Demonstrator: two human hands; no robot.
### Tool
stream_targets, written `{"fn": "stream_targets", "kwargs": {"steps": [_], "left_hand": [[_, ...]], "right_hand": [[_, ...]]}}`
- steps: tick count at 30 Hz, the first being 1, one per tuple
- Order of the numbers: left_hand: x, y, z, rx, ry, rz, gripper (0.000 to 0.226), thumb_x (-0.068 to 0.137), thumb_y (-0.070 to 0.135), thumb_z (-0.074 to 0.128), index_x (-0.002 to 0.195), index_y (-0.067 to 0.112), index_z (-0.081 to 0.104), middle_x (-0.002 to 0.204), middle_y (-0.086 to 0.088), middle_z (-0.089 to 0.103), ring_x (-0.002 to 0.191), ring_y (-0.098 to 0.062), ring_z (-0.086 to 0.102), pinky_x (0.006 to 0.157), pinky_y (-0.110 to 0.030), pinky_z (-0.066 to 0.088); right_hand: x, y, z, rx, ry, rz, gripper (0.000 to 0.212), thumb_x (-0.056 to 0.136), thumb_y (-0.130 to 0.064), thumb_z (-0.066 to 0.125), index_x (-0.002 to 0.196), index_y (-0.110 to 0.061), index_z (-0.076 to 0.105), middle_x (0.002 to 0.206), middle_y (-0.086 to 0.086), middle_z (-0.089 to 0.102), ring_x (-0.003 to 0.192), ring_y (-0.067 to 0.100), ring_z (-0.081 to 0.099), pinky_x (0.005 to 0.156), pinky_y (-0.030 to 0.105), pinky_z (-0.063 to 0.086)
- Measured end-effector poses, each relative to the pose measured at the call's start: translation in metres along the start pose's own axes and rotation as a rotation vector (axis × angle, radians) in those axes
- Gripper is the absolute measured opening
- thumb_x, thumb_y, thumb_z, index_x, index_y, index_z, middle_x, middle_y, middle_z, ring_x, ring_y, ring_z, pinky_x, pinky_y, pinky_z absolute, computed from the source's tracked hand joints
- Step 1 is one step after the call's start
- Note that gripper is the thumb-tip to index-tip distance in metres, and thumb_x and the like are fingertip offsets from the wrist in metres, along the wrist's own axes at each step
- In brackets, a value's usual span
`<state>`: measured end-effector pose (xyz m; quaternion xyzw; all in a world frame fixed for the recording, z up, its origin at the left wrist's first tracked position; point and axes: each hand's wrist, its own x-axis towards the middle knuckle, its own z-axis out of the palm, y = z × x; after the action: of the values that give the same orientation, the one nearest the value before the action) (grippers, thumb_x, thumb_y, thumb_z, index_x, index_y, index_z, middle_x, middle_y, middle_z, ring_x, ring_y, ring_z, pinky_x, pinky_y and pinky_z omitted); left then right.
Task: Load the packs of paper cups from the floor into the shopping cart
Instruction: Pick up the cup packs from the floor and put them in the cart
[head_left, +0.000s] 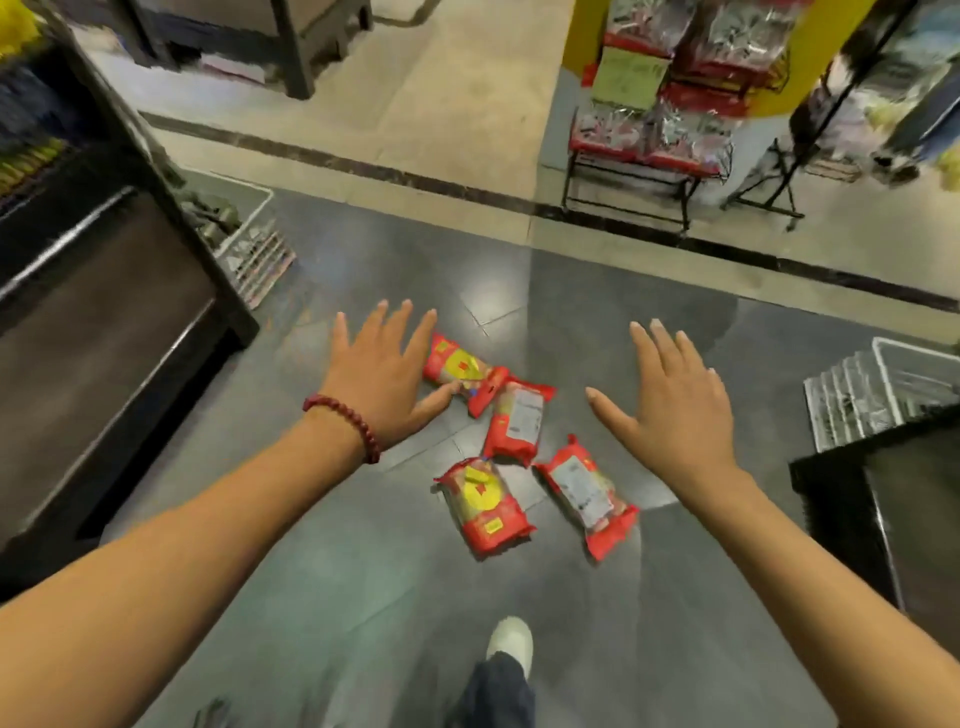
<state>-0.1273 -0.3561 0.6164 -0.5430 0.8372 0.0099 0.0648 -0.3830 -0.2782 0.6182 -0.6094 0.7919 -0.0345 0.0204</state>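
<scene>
1. Four packs of paper cups lie on the dark grey floor (322, 582), clustered mid-frame; red wrappers, yellow or white labels.
2. Farthest pack (453, 364): yellow label up, partly covered in view by the left hand; its near end touches or overlaps the next pack.
3. Second pack (517, 423): white label up, lying roughly lengthwise away from the camera, just beside the farthest one.
4. Near-left pack (485, 512): yellow label up, close to the second pack's near end.
5. Near-right pack (589, 496): white label up, angled, just beside the near-left pack, small gap between.
6. Left hand (382, 379): fingers spread wide, palm down, holding nothing, over the farthest pack; thumb tip at that pack's edge, contact cannot be told. Red bead bracelet (345, 425) on the wrist.
7. Right hand (670, 400): spread wide, palm down, empty, right of the packs and apart from them.
8. White shoe (511, 642) and dark trouser leg at bottom centre, on the floor.
9. Dark shelving unit (104, 322) left; white wire basket (249, 244) behind it.
10. Red display rack (649, 135) with bagged goods, far right-centre, on the beige floor.
11. White wire frame (883, 395) at right edge; cannot tell if it is the cart.
</scene>
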Motion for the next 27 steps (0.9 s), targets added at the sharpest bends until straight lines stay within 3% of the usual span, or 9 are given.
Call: {"fn": "stream_targets", "kwargs": {"steps": [7, 11, 13, 15, 17, 19, 22, 25, 27], "left_hand": [[0.134, 0.084, 0.197, -0.076, -0.117, 0.051, 0.081, 0.087, 0.06, 0.041, 0.149, 0.014, 0.019, 0.156, -0.014, 0.023, 0.144, -0.031, 0.02, 0.113, -0.06, 0.015], [0.186, 0.115, 0.37, -0.069, -0.292, 0.038, 0.085, 0.083, 0.066, 0.039, 0.145, 0.011, 0.027, 0.149, -0.016, 0.035, 0.137, -0.032, 0.034, 0.108, -0.054, 0.026], [0.199, 0.123, 0.458, -0.118, -0.444, -0.081, 0.085, 0.079, 0.071, 0.044, 0.135, 0.006, 0.039, 0.136, -0.019, 0.049, 0.123, -0.035, 0.049, 0.099, -0.046, 0.039], [0.205, 0.128, 0.533, -0.241, -0.6, -0.269, 0.081, 0.077, 0.069, 0.052, 0.123, 0.003, 0.048, 0.126, -0.022, 0.057, 0.114, -0.038, 0.056, 0.093, -0.042, 0.046], [0.205, 0.134, 0.598, -0.381, -0.768, -0.428, 0.076, 0.083, 0.061, 0.052, 0.129, 0.0, 0.049, 0.134, -0.024, 0.053, 0.121, -0.037, 0.052, 0.098, -0.038, 0.042], [0.2, 0.14, 0.652, -0.584, -0.866, -0.626, 0.078, 0.084, 0.058, 0.056, 0.135, -0.001, 0.047, 0.139, -0.024, 0.049, 0.126, -0.035, 0.049, 0.101, -0.037, 0.038], [0.194, 0.152, 0.706, -0.931, -0.689, -0.897, 0.09, 0.051, 0.068, 0.076, 0.116, 0.009, 0.064, 0.119, -0.016, 0.066, 0.105, -0.03, 0.062, 0.095, -0.043, 0.049], [0.186, 0.158, 0.744, -1.072, -0.472, -1.088, 0.122, 0.013, 0.076, 0.077, 0.115, 0.011, 0.062, 0.11, -0.009, 0.069, 0.099, -0.028, 0.066, 0.089, -0.044, 0.053], [0.183, 0.166, 0.745, -1.108, -0.425, -1.148, 0.124, 0.013, 0.076, 0.078, 0.115, 0.008, 0.059, 0.112, -0.01, 0.068, 0.1, -0.029, 0.065, 0.09, -0.042, 0.052]], "right_hand": [[0.094, 0.101, 0.215, 0.033, -0.033, 0.074, 0.087, 0.09, -0.06, 0.058, 0.155, -0.008, 0.036, 0.162, 0.015, 0.036, 0.149, 0.039, 0.033, 0.11, 0.058, 0.039], [0.122, 0.16, 0.394, 0.007, -0.161, 0.146, 0.087, 0.089, -0.06, 0.054, 0.155, -0.007, 0.037, 0.161, 0.018, 0.037, 0.147, 0.042, 0.035, 0.11, 0.058, 0.04], [0.125, 0.19, 0.484, 0.001, -0.256, 0.192, 0.092, 0.084, -0.065, 0.046, 0.154, -0.006, 0.037, 0.16, 0.019, 0.038, 0.144, 0.043, 0.038, 0.11, 0.058, 0.041], [0.127, 0.219, 0.56, 0.018, -0.331, 0.243, 0.089, 0.09, -0.059, 0.056, 0.156, -0.005, 0.032, 0.16, 0.019, 0.037, 0.144, 0.041, 0.036, 0.111, 0.055, 0.04], [0.131, 0.243, 0.619, 0.066, -0.414, 0.295, 0.087, 0.092, -0.046, 0.066, 0.156, -0.002, 0.028, 0.16, 0.02, 0.035, 0.145, 0.039, 0.034, 0.114, 0.049, 0.034], [0.134, 0.261, 0.667, 0.145, -0.494, 0.35, 0.083, 0.086, -0.039, 0.075, 0.147, 0.002, 0.037, 0.149, 0.024, 0.044, 0.138, 0.041, 0.04, 0.109, 0.043, 0.033], [0.14, 0.28, 0.711, 0.319, -0.481, 0.441, 0.1, 0.056, -0.059, 0.083, 0.128, 0.001, 0.049, 0.129, 0.023, 0.054, 0.124, 0.04, 0.048, 0.103, 0.047, 0.038], [0.137, 0.295, 0.727, 0.42, -0.542, 0.593, 0.108, 0.035, -0.077, 0.085, 0.118, -0.011, 0.063, 0.121, 0.016, 0.065, 0.121, 0.034, 0.057, 0.102, 0.045, 0.048], [0.126, 0.299, 0.735, 0.575, -0.627, 0.645, 0.101, 0.024, -0.084, 0.081, 0.097, -0.013, 0.077, 0.099, 0.013, 0.079, 0.09, 0.02, 0.076, 0.077, 0.03, 0.06]]}}
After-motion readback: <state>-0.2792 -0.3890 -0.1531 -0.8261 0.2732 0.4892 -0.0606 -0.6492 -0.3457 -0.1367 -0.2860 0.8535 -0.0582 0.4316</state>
